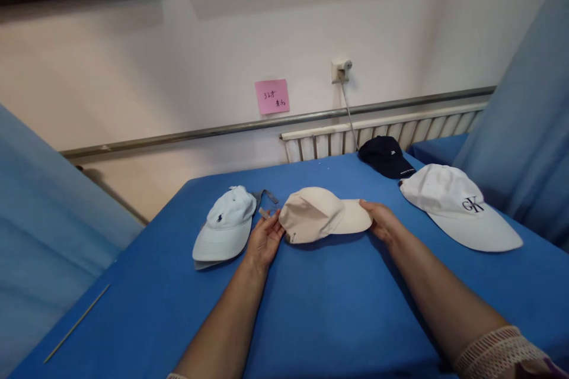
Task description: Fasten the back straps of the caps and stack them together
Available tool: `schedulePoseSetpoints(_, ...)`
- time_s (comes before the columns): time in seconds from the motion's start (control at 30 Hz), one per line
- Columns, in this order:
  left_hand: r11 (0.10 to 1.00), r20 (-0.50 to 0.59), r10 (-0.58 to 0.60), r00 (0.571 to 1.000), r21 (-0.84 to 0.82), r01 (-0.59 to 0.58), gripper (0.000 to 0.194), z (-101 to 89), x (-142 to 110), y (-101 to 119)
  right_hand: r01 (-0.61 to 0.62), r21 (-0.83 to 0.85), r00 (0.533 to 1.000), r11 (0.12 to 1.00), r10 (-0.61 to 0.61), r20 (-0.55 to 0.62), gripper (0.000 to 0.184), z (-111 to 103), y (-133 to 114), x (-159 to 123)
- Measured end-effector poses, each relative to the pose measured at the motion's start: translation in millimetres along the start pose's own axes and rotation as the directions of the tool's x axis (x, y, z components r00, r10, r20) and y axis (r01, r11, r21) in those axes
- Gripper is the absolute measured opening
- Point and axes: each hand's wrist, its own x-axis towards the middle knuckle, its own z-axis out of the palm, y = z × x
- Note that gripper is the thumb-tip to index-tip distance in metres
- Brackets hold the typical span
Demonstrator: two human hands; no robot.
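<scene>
The beige cap [311, 216] is located at the middle of the blue-covered table [338, 314], crown to the left and brim to the right. A small buckle is visible at its lower left edge. Whether its underside contacts the table cannot be determined.

The right hand [380, 220] holds the brim at its outer end, the fingers closed narrowly on the edge. The left hand [265, 238] is at the rear of the crown, palm upturned; its bent fingers touch the rear edge. Whether these fingers grip the cap cannot be determined.

The light blue cap [227, 222], marked with a dark emblem, lies just beside the left hand. A grey strap [267, 194] extends from behind it. The white cap [451, 195], bearing dark letters, lies to the right of the right hand, not touching it. The navy cap [383, 156] lies behind the white cap, near the radiator [400, 128]. A thin stick [76, 324] lies at the left side of the table.
</scene>
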Motion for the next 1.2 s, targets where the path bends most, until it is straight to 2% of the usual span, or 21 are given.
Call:
schedulePoseSetpoints(0.17, 0.993, 0.025, -0.113, 0.993, 0.021, 0.112, 0.01, 1.2, -3.9, -4.1, -0.06, 0.198, 0.997, 0.978, 0.068, -0.034, 0.014, 3.9, 1.4, 4.2)
schedulePoseSetpoints(0.23, 0.99, 0.061, -0.14, 0.988, 0.012, 0.139, 0.012, 2.7, -5.1, -6.8, -0.064, 0.252, 0.997, 0.966, 0.075, -0.035, 0.012, 4.6, 1.8, 4.2)
schedulePoseSetpoints(0.37, 0.987, 0.075, -0.117, 0.99, -0.098, 0.124, 0.022, 4.9, -3.9, -7.2, -0.048, 0.341, 0.995, 0.939, 0.075, -0.065, 0.009, 7.1, 3.0, 1.6)
schedulePoseSetpoints(0.5, 0.968, 0.065, -0.125, 0.99, -0.209, 0.136, 0.023, 5.1, -2.2, -1.7, -0.035, 0.418, 0.988, 0.908, 0.094, -0.123, 0.008, 12.8, 5.6, -1.4)
schedulePoseSetpoints(0.63, 0.967, 0.051, -0.161, 0.986, -0.192, 0.168, 0.019, 3.4, -3.7, 2.4, -0.011, 0.486, 0.983, 0.874, 0.098, -0.153, 0.014, 17.1, 1.4, -6.1)
schedulePoseSetpoints(0.7, 0.97, 0.051, -0.191, 0.98, -0.146, 0.197, 0.016, 3.1, -5.4, 2.3, 0.003, 0.547, 0.99, 0.837, 0.075, -0.12, 0.02, 18.5, -4.1, -10.5)
schedulePoseSetpoints(0.77, 0.971, 0.064, -0.219, 0.974, -0.081, 0.223, 0.014, 3.8, -8.0, -0.3, -0.018, 0.627, 0.998, 0.779, 0.047, -0.029, 0.028, 21.5, -8.5, -16.8)
schedulePoseSetpoints(0.83, 0.968, 0.102, -0.25, 0.963, 0.001, 0.251, 0.013, 6.0, -12.3, -5.9, -0.086, 0.681, 0.996, 0.728, 0.038, 0.084, 0.035, 27.4, -8.7, -24.8)
schedulePoseSetpoints(0.9, 0.957, 0.159, -0.286, 0.945, 0.092, 0.274, 0.018, 9.3, -18.6, -14.1, -0.161, 0.683, 0.985, 0.713, 0.074, 0.156, 0.037, 36.3, -3.8, -33.6)
schedulePoseSetpoints(1.0, 0.924, 0.238, -0.351, 0.906, 0.242, 0.295, 0.027, 15.3, -30.8, -28.3, -0.228, 0.65, 0.971, 0.725, 0.123, 0.203, 0.033, 50.6, 8.7, -45.8)
schedulePoseSetpoints(1.07, 0.902, 0.275, -0.389, 0.88, 0.309, 0.302, 0.029, 19.0, -38.5, -36.9, -0.236, 0.61, 0.964, 0.756, 0.104, 0.245, 0.03, 57.6, 15.9, -52.4)
schedulePoseSetpoints(1.2, 0.898, 0.33, -0.414, 0.848, 0.302, 0.321, 0.024, 23.1, -46.1, -47.1, -0.227, 0.487, 0.942, 0.844, 0.063, 0.33, 0.024, 63.8, 20.7, -62.5)
